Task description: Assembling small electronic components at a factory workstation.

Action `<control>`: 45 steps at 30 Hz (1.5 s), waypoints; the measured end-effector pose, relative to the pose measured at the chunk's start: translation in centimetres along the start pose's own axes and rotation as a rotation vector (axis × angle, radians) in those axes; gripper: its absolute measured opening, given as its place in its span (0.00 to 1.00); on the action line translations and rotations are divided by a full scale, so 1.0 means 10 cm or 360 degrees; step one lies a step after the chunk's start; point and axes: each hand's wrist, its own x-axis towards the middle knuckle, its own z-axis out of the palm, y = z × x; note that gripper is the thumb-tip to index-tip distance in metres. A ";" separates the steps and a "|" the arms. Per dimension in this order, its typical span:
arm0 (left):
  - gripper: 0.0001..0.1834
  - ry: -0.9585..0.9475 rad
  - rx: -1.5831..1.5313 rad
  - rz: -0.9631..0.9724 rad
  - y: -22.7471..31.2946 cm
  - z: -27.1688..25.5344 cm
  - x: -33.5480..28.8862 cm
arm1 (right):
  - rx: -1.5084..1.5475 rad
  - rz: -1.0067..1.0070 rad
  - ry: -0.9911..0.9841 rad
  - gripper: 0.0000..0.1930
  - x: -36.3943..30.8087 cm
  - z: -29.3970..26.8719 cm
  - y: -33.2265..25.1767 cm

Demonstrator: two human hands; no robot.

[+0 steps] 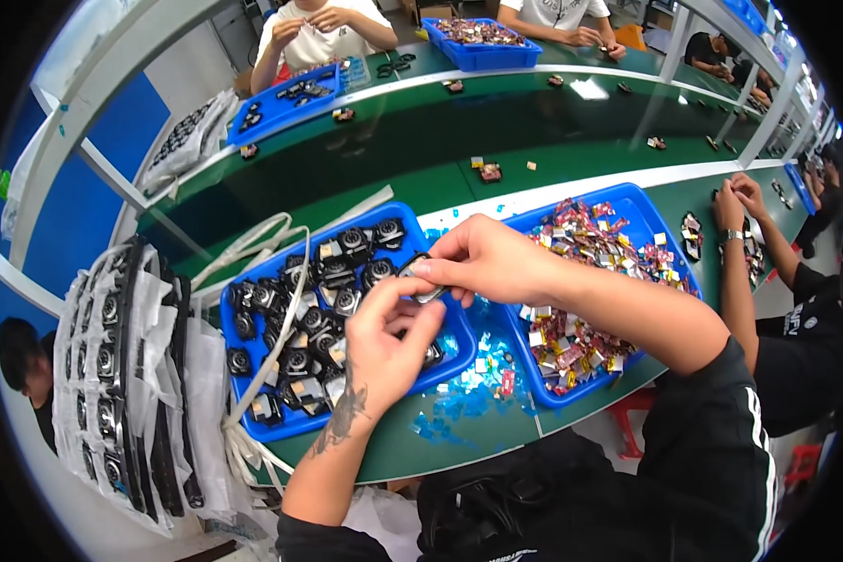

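In front of me, my left hand [384, 342] and my right hand [492, 262] meet over a blue tray [454, 347]. Between their fingertips is a small black part [429, 293] with a greyish face. Fingers cover most of it, so its exact kind is hidden. Black housings with round lens-like rings [297, 361] fill the tray beneath, some with pale square patches. Under my right forearm stands a second blue tray [644, 208], heaped with small red, white and yellow flat pieces [571, 337].
Scraps of blue film [440, 426] litter the green table between the trays. White strapping [276, 347] crosses the left tray. Wrapped stacks of black parts [112, 375] stand at left. Beyond is a green conveyor belt [384, 150] with scattered parts; co-workers sit opposite and to my right.
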 end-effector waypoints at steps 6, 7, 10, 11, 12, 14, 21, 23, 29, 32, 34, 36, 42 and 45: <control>0.04 0.0186 -0.0419 -0.0023 -0.11 -0.05 0.08 | -0.0476 -0.0223 0.0403 0.17 -0.24 -0.01 0.01; 0.05 0.0223 -0.0500 -0.0027 -0.12 -0.08 0.07 | -0.0894 -0.0472 0.0473 0.13 -0.31 -0.01 0.03; 0.12 0.0331 -0.0736 -0.0020 -0.05 -0.04 0.03 | -0.1774 -0.0635 0.0173 0.10 -0.64 0.14 0.13; 0.15 0.0381 -0.0844 -0.0027 -0.03 -0.03 0.03 | -0.1892 -0.0679 -0.0047 0.08 -0.70 0.19 0.17; 0.19 0.0349 -0.0829 -0.0095 -0.02 0.00 0.03 | -0.1991 -0.0688 -0.0084 0.07 -0.79 0.23 0.22; 0.17 0.0244 -0.0930 -0.0060 -0.25 0.04 0.08 | -0.2092 -0.0669 -0.0132 0.04 -0.79 0.28 0.36; 0.16 0.0227 -0.1029 -0.0203 -0.14 0.01 -0.06 | -0.2137 -0.0523 -0.0211 0.04 -0.80 0.37 0.22; 0.18 0.0227 -0.0992 -0.0212 -0.06 0.00 -0.05 | -0.2115 -0.0505 -0.0181 0.05 -0.79 0.33 0.28; 0.11 -0.0210 -0.0204 0.0160 -0.08 0.06 -0.03 | -0.1056 -0.0466 0.0253 0.07 -0.90 0.11 0.01; 0.12 -0.0497 -0.0076 0.0162 0.00 0.11 -0.13 | -0.0830 -0.0587 0.0504 0.06 -0.94 0.17 0.00; 0.10 -0.0500 -0.0111 0.0188 -0.02 0.14 -0.17 | -0.0510 -0.0627 0.0549 0.04 -0.92 0.22 0.04; 0.10 -0.0489 -0.0119 0.0195 -0.03 0.16 -0.17 | -0.0430 -0.0579 0.0545 0.04 -0.96 0.24 0.05; 0.08 -0.0340 -0.0090 0.0417 -0.05 0.20 -0.22 | -0.0306 -0.0606 0.0545 0.05 -0.93 0.25 0.11; 0.08 -0.0402 -0.0085 0.0259 -0.01 0.20 -0.21 | -0.0049 -0.0366 0.0613 0.04 -0.99 0.23 0.14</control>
